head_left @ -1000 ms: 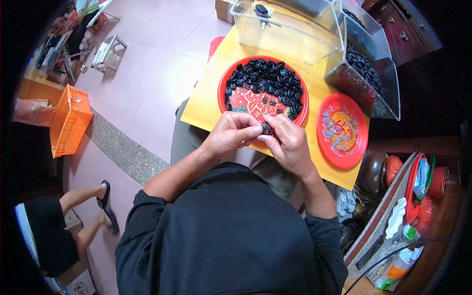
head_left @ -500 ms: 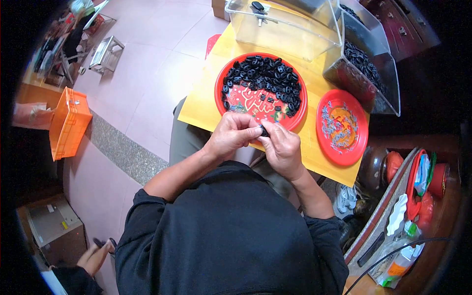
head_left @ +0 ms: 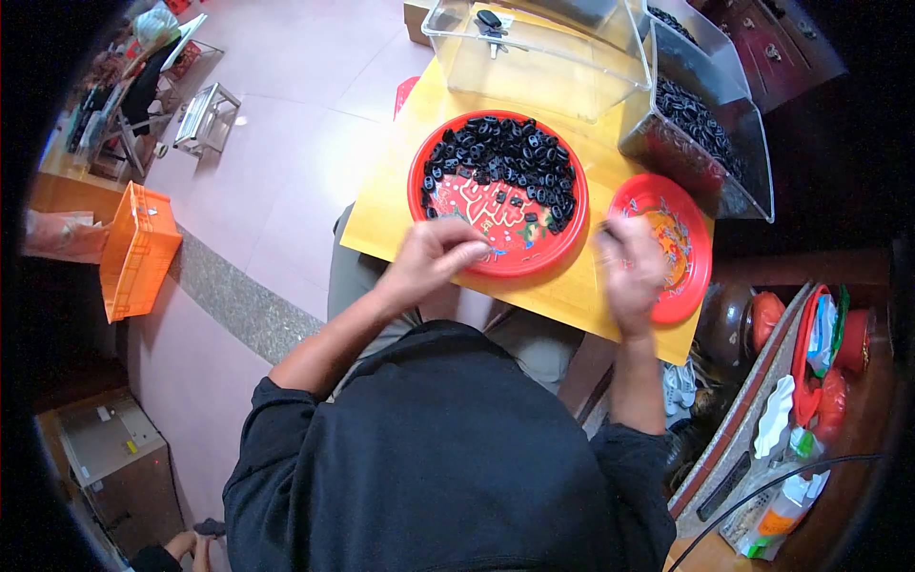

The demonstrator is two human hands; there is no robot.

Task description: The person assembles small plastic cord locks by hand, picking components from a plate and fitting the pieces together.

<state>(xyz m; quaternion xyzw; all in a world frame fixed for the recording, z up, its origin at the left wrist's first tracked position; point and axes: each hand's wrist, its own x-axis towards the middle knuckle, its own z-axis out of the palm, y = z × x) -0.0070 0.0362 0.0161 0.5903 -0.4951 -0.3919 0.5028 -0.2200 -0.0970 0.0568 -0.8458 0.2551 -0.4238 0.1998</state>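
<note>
My left hand (head_left: 437, 255) is closed in a pinch over the near rim of the large red round tray (head_left: 416, 181); whatever its fingertips hold is too small to name. Many small black plastic pieces (head_left: 505, 153) with holes are heaped on the tray's far side, with a few loose ones nearer the middle. Smeared by motion, my right hand (head_left: 631, 272) is over the left edge of a smaller red tray (head_left: 703, 257). A dark spot at its fingertips looks like one of the black pieces. Small grey-blue slivers (head_left: 679, 234) lie scattered on the smaller tray.
Both trays stand on a yellow table (head_left: 381, 214). At its far side are a clear plastic box (head_left: 534, 76) and an open bin of black parts (head_left: 701, 124). An orange crate (head_left: 143, 253) is on the left, a crowded shelf (head_left: 762, 429) on the right.
My hands, together over the tray's near edge before, have parted. The right has swung right to the smaller tray; the left has stayed near the large tray's rim.
</note>
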